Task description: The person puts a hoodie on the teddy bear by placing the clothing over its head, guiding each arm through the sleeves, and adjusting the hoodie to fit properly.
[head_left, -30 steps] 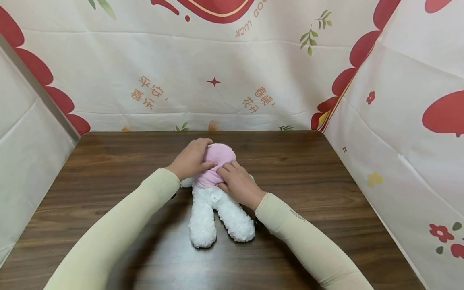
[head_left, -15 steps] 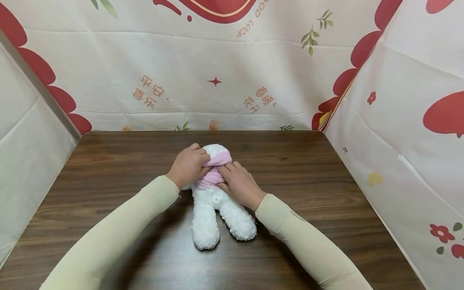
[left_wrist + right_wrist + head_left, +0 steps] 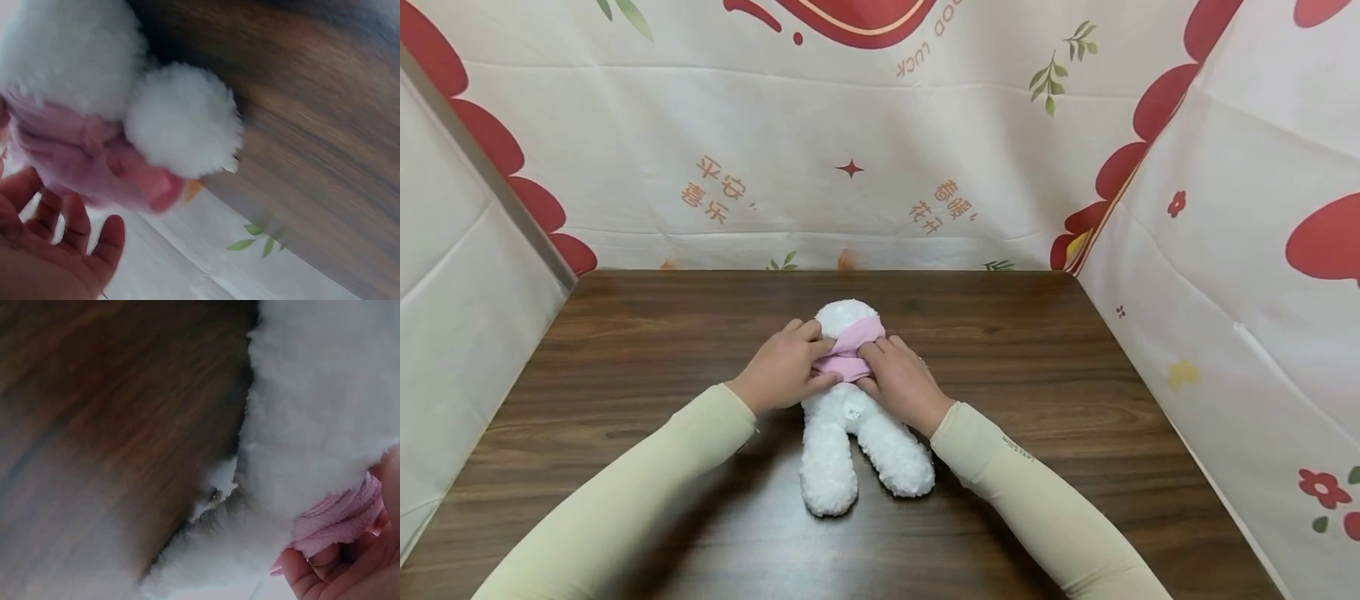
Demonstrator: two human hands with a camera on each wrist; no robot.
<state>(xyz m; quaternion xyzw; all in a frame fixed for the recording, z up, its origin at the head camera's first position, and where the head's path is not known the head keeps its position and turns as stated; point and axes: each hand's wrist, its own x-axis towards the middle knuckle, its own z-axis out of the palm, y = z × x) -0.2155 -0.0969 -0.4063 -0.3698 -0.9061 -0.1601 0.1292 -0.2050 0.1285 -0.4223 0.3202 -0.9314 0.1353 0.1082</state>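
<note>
A white fluffy plush toy (image 3: 831, 467) lies on the table with its two legs toward me and its rounded head at the far end. Bunched round its upper body, below the head, is a pink doll garment (image 3: 850, 364). My left hand (image 3: 782, 367) pinches the garment's left side between thumb and fingers. On the right side, my right hand (image 3: 906, 383) grips the same cloth, its fingertips tucked into the folds. The right wrist view shows curled fingers against the pink folds (image 3: 337, 519). Both hands partly hide the toy's arms.
The brown wood-grain table (image 3: 1037, 375) extends around the toy. White printed cloth (image 3: 775, 125) with red edging hangs behind the table and along both sides. A small white tag (image 3: 852, 413) shows between the toy's legs.
The pink garment has come down off the toy's head toward its body, baring the white head. My left hand has moved down toward me with it; the right hand has barely moved.
</note>
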